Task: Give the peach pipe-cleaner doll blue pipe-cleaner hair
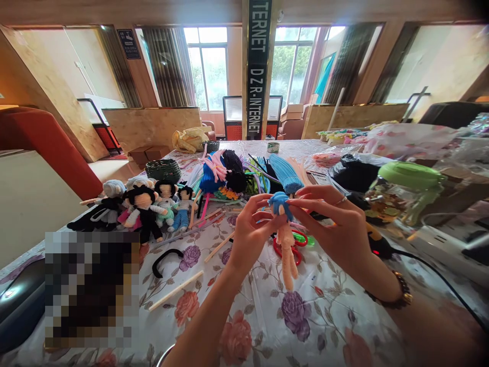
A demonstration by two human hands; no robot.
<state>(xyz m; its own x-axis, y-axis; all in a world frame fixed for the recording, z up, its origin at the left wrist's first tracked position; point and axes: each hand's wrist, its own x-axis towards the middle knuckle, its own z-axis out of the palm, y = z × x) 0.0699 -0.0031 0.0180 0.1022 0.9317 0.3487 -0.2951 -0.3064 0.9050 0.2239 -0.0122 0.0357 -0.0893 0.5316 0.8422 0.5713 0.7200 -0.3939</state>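
Both hands hold a small fuzzy doll (286,237) upright above the table, its body peach and its hair blue. My left hand (254,229) grips it from the left at the head and neck, thumb across the front. From the right, my right hand (336,224) pinches at the blue hair (280,204) with thumb and fingertips. The doll's legs hang down free. Behind the doll lie red-handled scissors (280,250), partly hidden, with a bright green item (305,238) beside them.
Several finished dolls (143,209) sit at the left near a dark woven basket (163,171). Bundles of fuzzy stems (284,173) lie mid-table. A black stem (162,262) and a pale stick (175,290) rest front left. At right stand a green-lidded jar (410,173) and a black cable (435,270).
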